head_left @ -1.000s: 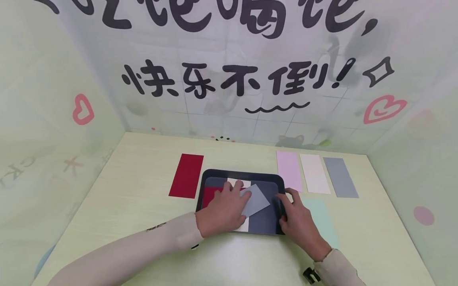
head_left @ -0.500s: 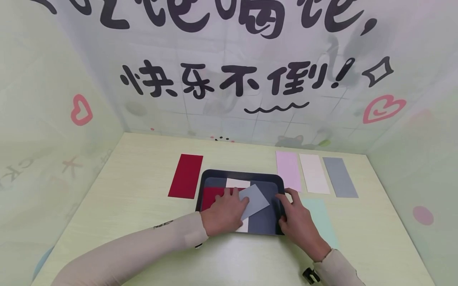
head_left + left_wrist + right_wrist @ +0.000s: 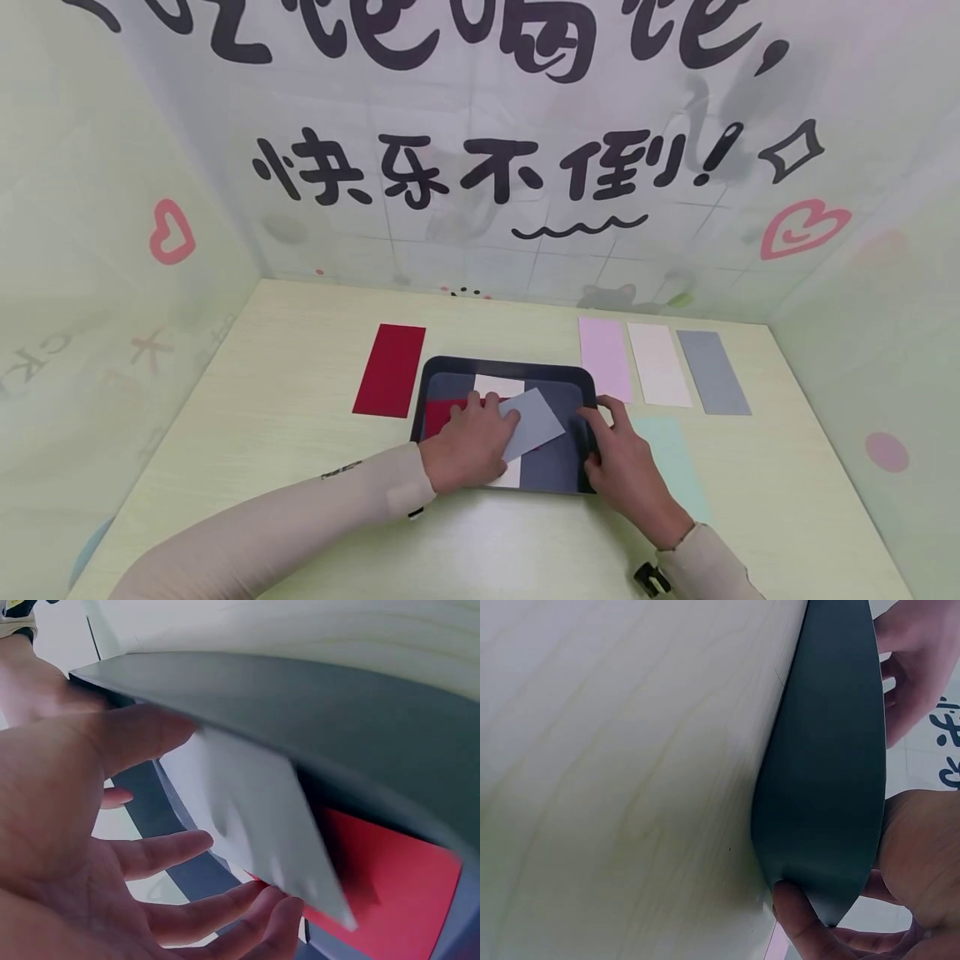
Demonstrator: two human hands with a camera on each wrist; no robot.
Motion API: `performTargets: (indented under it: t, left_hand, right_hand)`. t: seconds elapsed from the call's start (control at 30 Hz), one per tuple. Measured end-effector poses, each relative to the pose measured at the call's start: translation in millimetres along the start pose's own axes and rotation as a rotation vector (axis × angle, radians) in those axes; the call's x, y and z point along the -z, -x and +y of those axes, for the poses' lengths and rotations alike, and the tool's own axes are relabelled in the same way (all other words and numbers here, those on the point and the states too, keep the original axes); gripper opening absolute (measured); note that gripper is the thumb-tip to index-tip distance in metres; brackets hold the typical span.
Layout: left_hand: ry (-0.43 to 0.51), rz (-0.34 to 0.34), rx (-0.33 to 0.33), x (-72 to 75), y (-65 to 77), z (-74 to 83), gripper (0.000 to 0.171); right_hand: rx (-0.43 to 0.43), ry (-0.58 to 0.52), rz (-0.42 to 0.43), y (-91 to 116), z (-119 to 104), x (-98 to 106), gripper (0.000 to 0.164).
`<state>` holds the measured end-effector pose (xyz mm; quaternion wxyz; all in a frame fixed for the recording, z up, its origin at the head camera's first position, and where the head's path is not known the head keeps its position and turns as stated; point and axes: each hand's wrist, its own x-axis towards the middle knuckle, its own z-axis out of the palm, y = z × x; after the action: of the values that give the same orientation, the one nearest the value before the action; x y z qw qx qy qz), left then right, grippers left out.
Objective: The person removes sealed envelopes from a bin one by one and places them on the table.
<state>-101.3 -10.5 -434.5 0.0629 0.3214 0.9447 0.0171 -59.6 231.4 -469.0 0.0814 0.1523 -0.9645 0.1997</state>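
Note:
In the head view, a dark shallow tray [image 3: 517,368] lies on the table, with a white card [image 3: 498,385] upright down its middle and a red card [image 3: 437,414] across its left part. My left hand [image 3: 468,442] is over these two and holds a grey card [image 3: 534,423] that slants up to the right. The left wrist view shows the thumb on one edge of this grey card [image 3: 255,810] and fingertips at its opposite edge, the red card [image 3: 397,885] beneath. At the tray's right wall, my right hand [image 3: 628,462] grips the rim, one finger against the outer side.
Left of the tray lies another red card [image 3: 390,370]. A pink card [image 3: 606,358], a cream card [image 3: 660,364] and a second grey card [image 3: 714,372] line up at the back right. A mint card [image 3: 678,462] lies partly behind the right hand. Printed sheets wall the table.
My left hand shifted slightly toward me, then stayed nearly in place with the grey card. The red card in the tray slid a little nearer. My right hand stays at the rim.

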Motion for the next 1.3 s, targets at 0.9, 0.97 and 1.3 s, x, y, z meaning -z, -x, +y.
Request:
performTargets:
  t: [0.9,0.97,1.3]
  left_hand:
    - [0.069,0.052,0.105,28.7,5.1,-27.6,0.069]
    - [0.087,0.057,0.131,31.8,6.2,-31.8,0.074]
    - [0.160,0.063,0.254,42.8,15.7,-60.1,0.081]
  right_hand:
    - [-0.015,-0.003,-0.012,-1,0,0,0.060]
    - [-0.016,-0.002,-0.016,-1,0,0,0.060]
    - [-0.015,-0.004,-0.013,-1,-1,0,0.060]
